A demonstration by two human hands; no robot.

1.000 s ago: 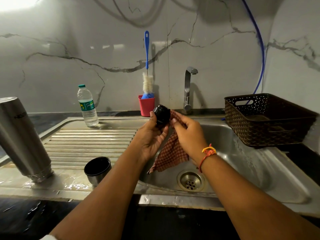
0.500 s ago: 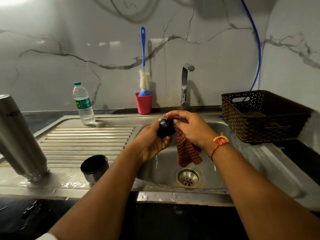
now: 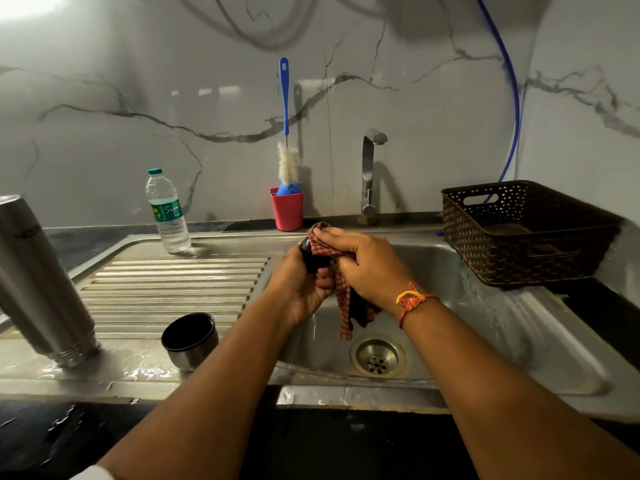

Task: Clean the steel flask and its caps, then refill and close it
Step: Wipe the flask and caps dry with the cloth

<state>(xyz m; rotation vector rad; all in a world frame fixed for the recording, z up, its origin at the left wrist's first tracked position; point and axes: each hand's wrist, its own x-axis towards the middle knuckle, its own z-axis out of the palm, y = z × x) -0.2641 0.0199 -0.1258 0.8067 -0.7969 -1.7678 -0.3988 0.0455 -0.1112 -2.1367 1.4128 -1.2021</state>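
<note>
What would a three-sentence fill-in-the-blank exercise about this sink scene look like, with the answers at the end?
1. The left hand grips a small black cap while the right hand wipes it with a checked ____.
2. The bottle brush stands in a ____ cup against the wall.
3. The basket sits to the ____ of the tap.
Missing words: cloth; red; right.
</note>
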